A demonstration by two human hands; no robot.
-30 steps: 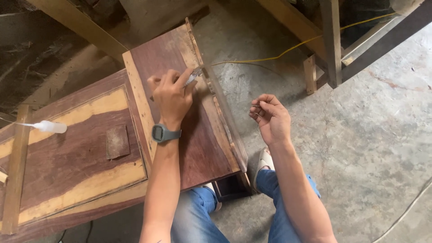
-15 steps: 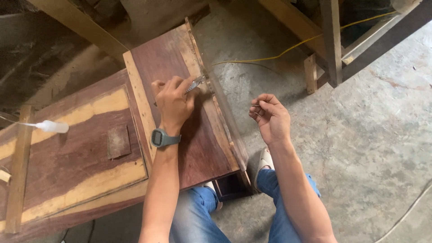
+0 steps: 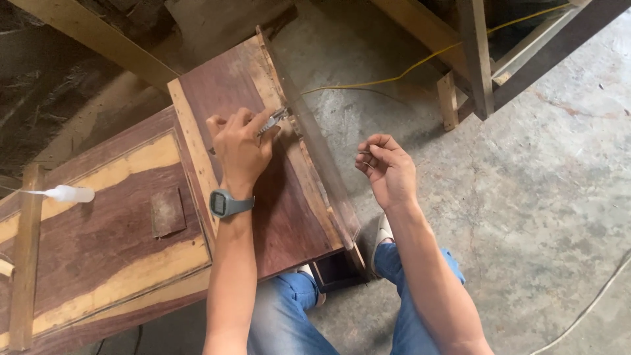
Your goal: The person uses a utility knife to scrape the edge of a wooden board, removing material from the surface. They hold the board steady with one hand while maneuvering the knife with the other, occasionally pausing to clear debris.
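Note:
My left hand [image 3: 240, 146], with a grey watch on its wrist, rests on a reddish-brown wooden panel [image 3: 276, 217] and grips a small metal tool [image 3: 275, 120] whose tip touches the pale strip along the panel's right edge. My right hand [image 3: 386, 168] hovers over the concrete floor to the right of the panel. Its fingers pinch a few thin nails [image 3: 365, 156]. A long narrow slat [image 3: 315, 141] stands along the panel's right side.
A larger dark board with pale stripes [image 3: 98, 236] lies on the left, with a small wood block [image 3: 167, 212] on it and a white squeeze bottle [image 3: 69, 194] beside it. Wooden beams [image 3: 473, 59] and a yellow cord [image 3: 394, 75] lie beyond. My knees in jeans [image 3: 282, 315] are below.
My left hand has shifted slightly along the panel's edge with the tool. My right hand stays in the same place, holding the nails.

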